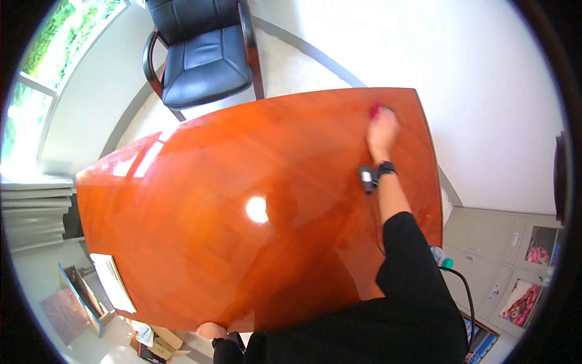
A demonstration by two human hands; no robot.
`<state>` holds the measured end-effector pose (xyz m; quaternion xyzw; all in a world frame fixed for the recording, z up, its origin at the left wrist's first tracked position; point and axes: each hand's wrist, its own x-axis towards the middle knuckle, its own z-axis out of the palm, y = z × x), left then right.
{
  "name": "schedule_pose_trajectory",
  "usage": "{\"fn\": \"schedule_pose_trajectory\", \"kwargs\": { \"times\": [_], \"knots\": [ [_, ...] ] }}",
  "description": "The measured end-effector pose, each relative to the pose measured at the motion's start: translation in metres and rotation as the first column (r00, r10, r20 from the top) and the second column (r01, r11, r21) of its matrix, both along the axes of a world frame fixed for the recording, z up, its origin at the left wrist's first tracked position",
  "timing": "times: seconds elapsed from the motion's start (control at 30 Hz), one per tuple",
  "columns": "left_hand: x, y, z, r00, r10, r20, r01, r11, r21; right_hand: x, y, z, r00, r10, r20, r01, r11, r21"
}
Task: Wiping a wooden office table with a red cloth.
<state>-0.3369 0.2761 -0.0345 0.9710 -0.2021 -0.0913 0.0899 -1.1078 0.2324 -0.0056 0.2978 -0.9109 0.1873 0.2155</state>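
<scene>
My right hand [383, 129] is stretched out over the far right part of a glossy reddish-brown wooden table [218, 182]. Its fingers are closed around a small dark red item [375, 110], blurred and mostly covered by the hand; it looks like cloth. A black band [386, 168] circles the wrist, and a small black device [367, 179] with a cable sits against it. At the near edge of the table rests my left hand [212, 330]. Its fingers are largely hidden, so I cannot see whether they grip anything.
Papers [113, 283] lie at the table's left edge. A black leather armchair [207, 68] stands beyond the far edge. Below left is an open cardboard box [166, 343]. To the right are grey cabinets [479, 241] and a bottle with a green cap [447, 263].
</scene>
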Motion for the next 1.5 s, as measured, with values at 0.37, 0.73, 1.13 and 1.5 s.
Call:
{"fn": "schedule_pose_trajectory", "kwargs": {
  "times": [0.37, 0.73, 1.13, 1.5],
  "knots": [
    [-0.001, 0.002, -0.001, 1.000, -0.024, -0.001, 0.024, 1.000, 0.003, 0.424, -0.174, -0.019, 0.314, 0.948, -0.051, -0.859, 0.261, -0.441],
    [-0.013, -0.003, -0.013, 0.947, 0.307, 0.088, -0.288, 0.940, -0.180, 0.079, 0.051, -0.012, 0.980, 0.195, -0.037, -0.191, 0.978, 0.082],
    [-0.034, -0.009, 0.014, 0.892, 0.165, 0.420, -0.177, 0.984, -0.011, 0.298, -0.237, -0.017, 0.766, 0.620, 0.169, -0.622, 0.781, -0.050],
    [-0.033, -0.010, 0.025, 0.930, 0.366, 0.025, -0.358, 0.922, -0.147, 0.698, -0.294, -0.009, -0.523, 0.849, 0.079, -0.810, -0.466, -0.356]
  ]
}}
